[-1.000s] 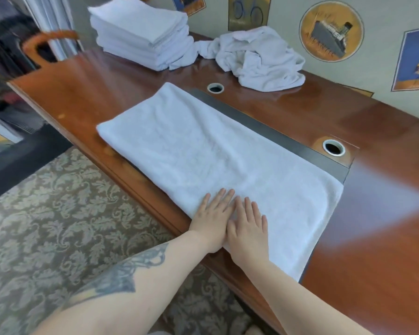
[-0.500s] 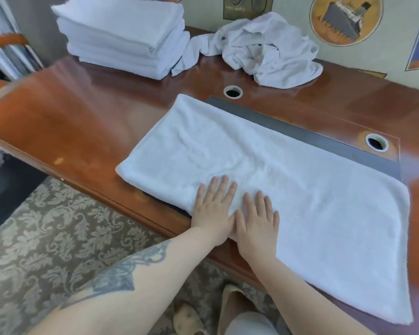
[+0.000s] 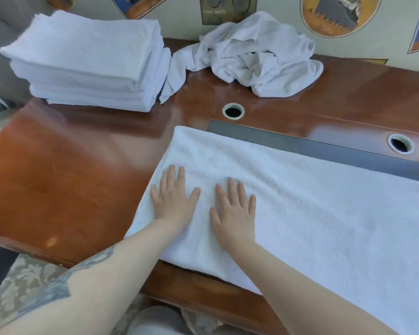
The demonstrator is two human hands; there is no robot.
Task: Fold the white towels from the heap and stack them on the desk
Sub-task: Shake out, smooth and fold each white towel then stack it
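A long white towel [image 3: 324, 213] lies flat along the front of the wooden desk [image 3: 65, 180], folded lengthwise. My left hand [image 3: 173, 200] presses flat on it near its left end, fingers straight and spread. My right hand [image 3: 235, 209] lies flat on the towel just to the right of the left one. At the back left stands a stack of folded white towels [image 3: 90, 61]. The heap of crumpled white towels [image 3: 254, 54] sits at the back middle against the wall, one corner trailing toward the stack.
Two round cable holes [image 3: 233, 111] [image 3: 400, 144] and a grey strip [image 3: 324, 148] run along the desk behind the towel. The wall with posters [image 3: 336, 13] bounds the far side. Patterned carpet [image 3: 22, 286] lies below the desk's front edge.
Both hands have slid left along the towel toward its left end and moved apart, staying flat. The view has shifted left and closer to the desk.
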